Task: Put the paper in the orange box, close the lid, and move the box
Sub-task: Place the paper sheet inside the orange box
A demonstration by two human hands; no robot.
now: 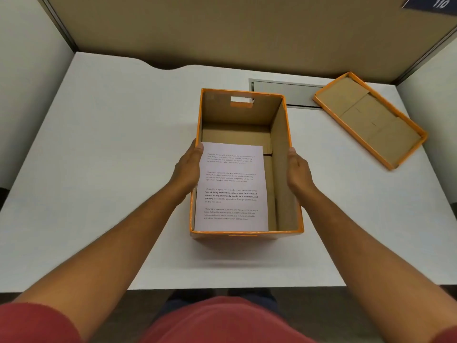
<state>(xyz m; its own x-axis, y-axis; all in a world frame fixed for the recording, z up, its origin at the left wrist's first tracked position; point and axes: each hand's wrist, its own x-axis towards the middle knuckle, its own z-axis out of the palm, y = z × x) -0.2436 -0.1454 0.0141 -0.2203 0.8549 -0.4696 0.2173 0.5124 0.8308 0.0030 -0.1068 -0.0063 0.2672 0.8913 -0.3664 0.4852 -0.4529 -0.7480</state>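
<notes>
The orange box [284, 169] stands open in the middle of the white desk, its brown inside showing. A printed sheet of paper [232, 186] lies inside it along the left wall, on the near half of the floor. My left hand [188, 167] presses flat on the outside of the left wall, fingertips at the rim. On the outside of the right wall lies my right hand [298, 170], thumb at the rim. The orange lid [371, 120] lies upside down on the desk at the back right, apart from the box.
The white desk [111, 157] is closed in by a tan partition [222, 33] at the back and pale panels on both sides. A grey cable flap [284, 87] sits flush in the desk behind the box. The desk's front edge runs just before my red shirt.
</notes>
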